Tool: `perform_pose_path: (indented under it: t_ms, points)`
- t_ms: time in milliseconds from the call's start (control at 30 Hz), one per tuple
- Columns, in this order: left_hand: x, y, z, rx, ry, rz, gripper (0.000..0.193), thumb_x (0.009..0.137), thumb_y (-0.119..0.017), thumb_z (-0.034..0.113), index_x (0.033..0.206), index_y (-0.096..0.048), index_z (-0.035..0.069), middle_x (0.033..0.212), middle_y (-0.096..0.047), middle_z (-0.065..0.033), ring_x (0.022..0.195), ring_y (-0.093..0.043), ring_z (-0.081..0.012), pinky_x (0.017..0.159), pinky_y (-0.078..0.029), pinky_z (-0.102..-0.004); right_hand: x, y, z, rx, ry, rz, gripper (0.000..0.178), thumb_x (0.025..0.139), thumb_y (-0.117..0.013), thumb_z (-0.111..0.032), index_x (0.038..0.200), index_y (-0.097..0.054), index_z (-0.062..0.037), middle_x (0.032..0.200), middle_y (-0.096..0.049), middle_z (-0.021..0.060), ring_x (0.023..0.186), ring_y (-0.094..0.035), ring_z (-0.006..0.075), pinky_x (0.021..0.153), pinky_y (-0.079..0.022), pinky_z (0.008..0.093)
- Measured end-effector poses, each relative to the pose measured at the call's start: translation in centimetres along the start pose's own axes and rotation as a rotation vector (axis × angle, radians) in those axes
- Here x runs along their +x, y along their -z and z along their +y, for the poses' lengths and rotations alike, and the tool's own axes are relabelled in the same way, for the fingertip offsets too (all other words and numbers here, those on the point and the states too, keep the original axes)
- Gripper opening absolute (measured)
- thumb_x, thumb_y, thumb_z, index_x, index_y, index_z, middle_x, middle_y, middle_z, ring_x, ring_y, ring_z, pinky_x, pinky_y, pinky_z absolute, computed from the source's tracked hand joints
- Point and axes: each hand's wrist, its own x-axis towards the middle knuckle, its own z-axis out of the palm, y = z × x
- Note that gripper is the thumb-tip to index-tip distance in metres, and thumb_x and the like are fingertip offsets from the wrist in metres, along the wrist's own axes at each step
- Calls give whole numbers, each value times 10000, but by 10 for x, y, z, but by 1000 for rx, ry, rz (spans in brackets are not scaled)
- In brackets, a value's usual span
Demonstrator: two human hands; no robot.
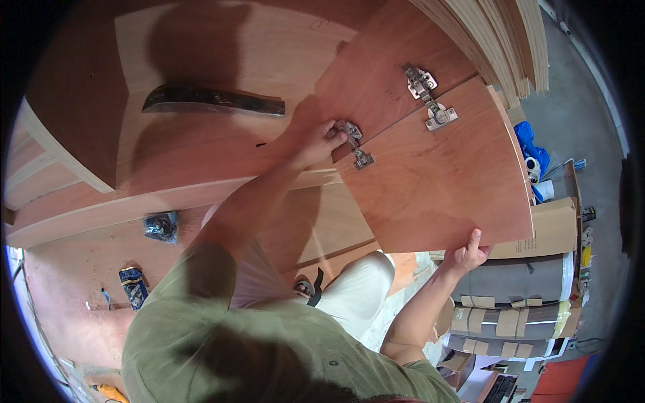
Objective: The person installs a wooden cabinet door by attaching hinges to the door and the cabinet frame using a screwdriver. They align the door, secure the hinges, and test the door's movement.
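A reddish plywood cabinet door [437, 181] stands swung out from the cabinet side panel [390, 70]. Two metal concealed hinges join them. My left hand [321, 144] has its thumb and fingers closed on the nearer hinge [352, 140], at the end fixed to the side panel. The farther hinge [430, 97] sits near the door's upper edge, with no hand on it. At the door's near edge, my right hand [465, 256] grips the board, thumb on the face and fingers hidden behind it.
Inside the cabinet lies a long, dark, blade-shaped piece [213, 102]. Left of me are a bag of hardware [161, 227] and a blue packet [134, 287]. Stacked boards [497, 40] rise at the upper right. Cardboard-padded wrapped panels [507, 322] stand right of my arm.
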Motion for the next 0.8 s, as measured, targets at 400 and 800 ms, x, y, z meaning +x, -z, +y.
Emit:
perform_pose_path:
  t_ms: [400, 800]
  points:
    - [5, -5, -24, -56, -331, 223, 476, 923, -651, 184, 1310, -436, 7, 1049, -638, -72, 950, -597, -133, 841, -493, -285, -39, -38, -41, 25, -108, -9, 467, 872, -670, -67, 1288, -476, 17, 1202, -587, 152, 1014, -618, 263, 874, -548, 387]
    - [-25, -14, 14, 432, -59, 69, 1043, 752, -809, 161, 1532, -121, 83, 1013, -639, -113, 885, -626, -181, 819, -507, -305, -61, -58, -53, -97, -35, 118, 480, 858, -654, -28, 1292, -465, 48, 1187, -588, 158, 1059, -589, 246, 929, -494, 370]
